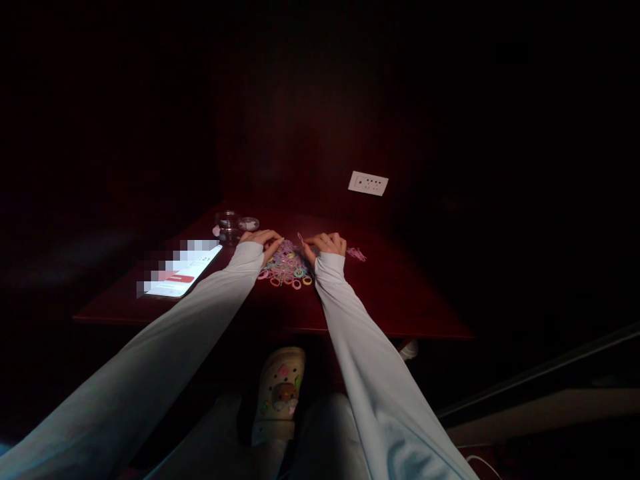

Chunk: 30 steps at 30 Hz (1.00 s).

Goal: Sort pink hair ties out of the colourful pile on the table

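A heap of small, multicoloured hair ties (286,265) lies on the dark red table between my hands. My right hand (327,244) is closed in a pinch at the heap's right edge, with a pinkish hair tie (301,237) standing up at its fingertips. At the heap's upper left, my left hand (261,240) has its thumb and index finger brought together; whatever may be between them is too small to make out. A smaller cluster of pink-purple hair ties (357,254) lies apart, just right of my right hand.
A clear jar (229,228) stands behind my left hand, with a round lid (249,224) beside it. A lit phone (187,270) lies at the table's left. The table's front edge (280,329) is near my forearms. A white socket plate (369,183) is on the back wall.
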Tool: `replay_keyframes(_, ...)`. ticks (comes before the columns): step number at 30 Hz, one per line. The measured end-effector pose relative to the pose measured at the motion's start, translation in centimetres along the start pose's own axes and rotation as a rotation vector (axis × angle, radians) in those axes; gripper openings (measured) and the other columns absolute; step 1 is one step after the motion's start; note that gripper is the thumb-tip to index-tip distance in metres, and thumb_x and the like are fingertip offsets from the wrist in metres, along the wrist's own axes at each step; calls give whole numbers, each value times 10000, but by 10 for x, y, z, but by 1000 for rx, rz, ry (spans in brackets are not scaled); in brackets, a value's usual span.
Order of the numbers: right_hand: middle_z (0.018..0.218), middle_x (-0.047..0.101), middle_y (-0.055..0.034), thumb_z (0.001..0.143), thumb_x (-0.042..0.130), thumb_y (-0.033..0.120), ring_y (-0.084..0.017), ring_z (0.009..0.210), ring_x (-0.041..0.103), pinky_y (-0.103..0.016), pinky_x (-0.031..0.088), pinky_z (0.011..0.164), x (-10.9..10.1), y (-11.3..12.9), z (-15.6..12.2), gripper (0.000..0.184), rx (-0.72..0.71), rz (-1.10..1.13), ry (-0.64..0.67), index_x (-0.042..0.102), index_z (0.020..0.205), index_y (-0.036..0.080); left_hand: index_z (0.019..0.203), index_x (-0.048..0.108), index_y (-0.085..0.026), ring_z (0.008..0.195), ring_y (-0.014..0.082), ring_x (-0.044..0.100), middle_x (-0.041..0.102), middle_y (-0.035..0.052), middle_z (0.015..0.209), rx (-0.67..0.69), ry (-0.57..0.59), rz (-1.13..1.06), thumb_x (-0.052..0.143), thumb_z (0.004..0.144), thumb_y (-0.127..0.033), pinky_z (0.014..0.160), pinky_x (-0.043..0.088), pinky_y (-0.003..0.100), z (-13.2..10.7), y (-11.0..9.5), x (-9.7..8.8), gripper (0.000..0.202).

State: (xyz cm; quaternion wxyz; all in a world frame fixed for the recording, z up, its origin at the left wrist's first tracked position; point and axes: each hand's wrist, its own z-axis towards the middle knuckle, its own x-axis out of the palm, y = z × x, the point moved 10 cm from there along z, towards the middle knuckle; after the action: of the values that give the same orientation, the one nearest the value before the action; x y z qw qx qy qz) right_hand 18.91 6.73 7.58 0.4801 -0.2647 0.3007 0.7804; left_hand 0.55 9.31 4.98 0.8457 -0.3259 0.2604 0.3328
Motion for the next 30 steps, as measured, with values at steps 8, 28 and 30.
replay_keyframes(8,1097,748,-71,981,607,382,-273,1083,467,-386,264,933,-40,-149,-20,244,521,-148,2,809,1027,253,927,708,-244,825,197,668,760,12,893,92,88,7,544,980,-367,858,388,370,-3,-14,9,212)
replay_keyframes(28,1133,694,-107,965,489,371,-296,1087,443,-419,248,934,-54,-180,-36,350,602,-141,-118,742,1175,250,929,693,-247,783,179,656,757,7,894,143,142,-8,506,997,-379,834,379,364,-10,-27,10,238)
replay_keyframes(30,1114,697,-88,988,446,341,-278,1072,452,-413,244,941,-59,-163,-31,355,551,-113,-199,736,1177,264,926,693,-248,786,180,658,754,5,883,135,141,-16,507,998,-392,835,383,361,-8,-25,11,246)
